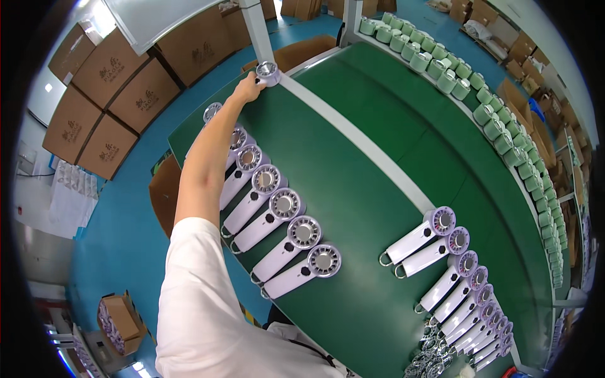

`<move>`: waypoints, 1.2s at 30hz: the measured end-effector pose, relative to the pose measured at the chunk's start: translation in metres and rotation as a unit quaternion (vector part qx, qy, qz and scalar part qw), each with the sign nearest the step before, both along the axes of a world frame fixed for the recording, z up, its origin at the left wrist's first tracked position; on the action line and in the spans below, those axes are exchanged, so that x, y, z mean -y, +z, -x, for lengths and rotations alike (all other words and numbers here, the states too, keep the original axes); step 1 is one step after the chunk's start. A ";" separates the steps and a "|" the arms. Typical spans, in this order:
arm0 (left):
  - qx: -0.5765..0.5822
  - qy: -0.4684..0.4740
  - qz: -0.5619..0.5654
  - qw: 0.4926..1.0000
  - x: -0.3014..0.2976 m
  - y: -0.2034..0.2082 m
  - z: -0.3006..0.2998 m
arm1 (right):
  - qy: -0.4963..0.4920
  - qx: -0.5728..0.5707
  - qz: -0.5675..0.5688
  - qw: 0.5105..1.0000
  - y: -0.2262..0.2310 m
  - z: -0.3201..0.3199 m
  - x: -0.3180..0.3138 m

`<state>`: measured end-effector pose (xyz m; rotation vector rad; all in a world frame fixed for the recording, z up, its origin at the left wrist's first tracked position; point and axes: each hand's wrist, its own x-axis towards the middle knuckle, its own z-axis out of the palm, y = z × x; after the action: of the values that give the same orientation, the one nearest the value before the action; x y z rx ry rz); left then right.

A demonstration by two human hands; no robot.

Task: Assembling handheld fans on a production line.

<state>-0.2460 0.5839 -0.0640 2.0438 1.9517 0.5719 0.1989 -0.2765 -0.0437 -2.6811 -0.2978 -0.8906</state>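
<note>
My left arm is stretched out to the far left corner of the green table. Its hand (248, 89) is closed on a lilac handheld fan (267, 71); the round silver-rimmed head shows, while the handle is mostly hidden by my fingers. Beneath and beside the arm lies a slanting row of similar fans, the nearest fan (302, 271) having a silver grille, a pale lilac handle and a wire loop at its end. Part of the row is covered by my forearm, with one fan head (213, 112) showing beyond it. My right hand is out of the picture.
On the right, a second row of lilac fans (435, 242) lies beside a heap of metal parts (430, 353). A pale strip (359, 135) divides the table. Many green round parts (446, 82) line the far edge. Cardboard boxes (107, 79) are stacked at left; an open carton (123, 324) stands on the blue floor.
</note>
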 end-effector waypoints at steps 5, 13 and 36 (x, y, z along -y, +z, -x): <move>-0.022 -0.061 -0.102 0.993 0.013 0.018 0.020 | -0.065 -0.053 0.067 0.994 0.003 -0.006 -0.006; 0.065 -0.072 -0.265 0.959 0.165 0.043 0.081 | 0.108 0.153 0.181 0.965 0.031 -0.007 -0.030; -0.019 0.049 -0.171 0.984 0.223 -0.027 0.086 | 0.827 -0.088 0.118 0.543 -0.004 0.177 -0.390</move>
<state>-0.3323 0.3612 -0.0914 2.1716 2.1074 0.9575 0.0218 0.1139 -0.0477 -1.2756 -2.3337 0.1360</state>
